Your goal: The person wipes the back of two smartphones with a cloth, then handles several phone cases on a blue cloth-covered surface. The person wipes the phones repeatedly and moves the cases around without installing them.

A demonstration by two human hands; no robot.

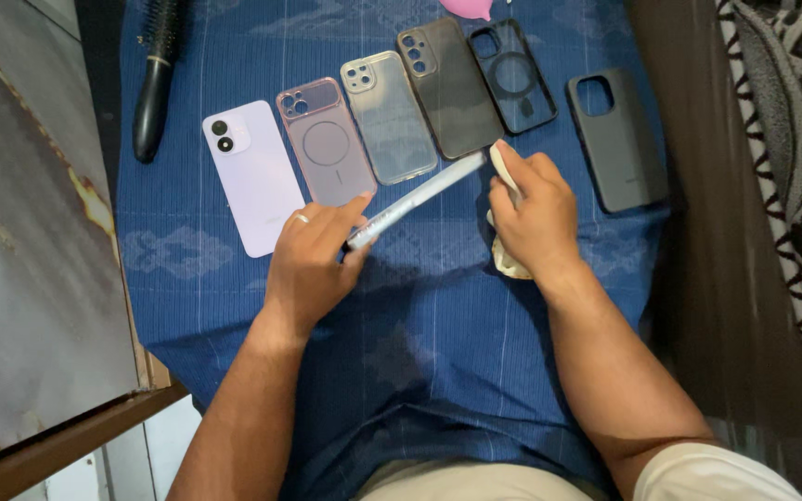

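Left-hand fingers (350,215) pinch one end of a slim clear phone case held edge-on (417,199); the right hand (529,215), fingers closed around a crumpled white cloth (505,262), meets its other end. The case hovers above the blue woven cloth (420,315), just below a row of five more phone cases (387,116).

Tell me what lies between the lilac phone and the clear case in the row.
In the head view, one pink-rimmed case lies between the lilac phone and the clear case.
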